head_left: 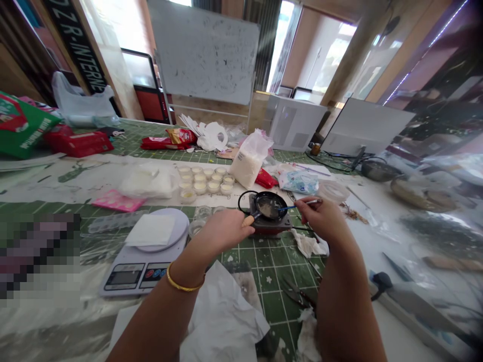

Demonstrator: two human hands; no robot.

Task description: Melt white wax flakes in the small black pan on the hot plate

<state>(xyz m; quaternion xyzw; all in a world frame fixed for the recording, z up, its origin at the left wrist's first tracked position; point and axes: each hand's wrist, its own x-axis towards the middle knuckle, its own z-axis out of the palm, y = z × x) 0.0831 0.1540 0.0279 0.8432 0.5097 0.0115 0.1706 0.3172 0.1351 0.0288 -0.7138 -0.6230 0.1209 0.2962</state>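
My left hand [230, 229] is closed round the wooden handle [248, 221] of a small black frying pan [281, 199]. The pan rests on a small hot plate [270, 227], with some melted-looking pale contents in it. Pinched in my right hand [319, 217] is a thin blue stick [290, 207], perhaps a brush or stirrer, whose tip reaches into the pan. Left of the hot plate, several small clear cups [202, 213] are partly covered by my left hand. Behind them stand several cups filled with a pale yellowish substance [200, 187].
A kitchen scale [128, 269] with white paper on its plate stands to the left. A bag of white granules [247, 163] is behind the hot plate. Crumpled tissue [222, 322], pliers [296, 294] and a power strip [415, 311] lie nearer me.
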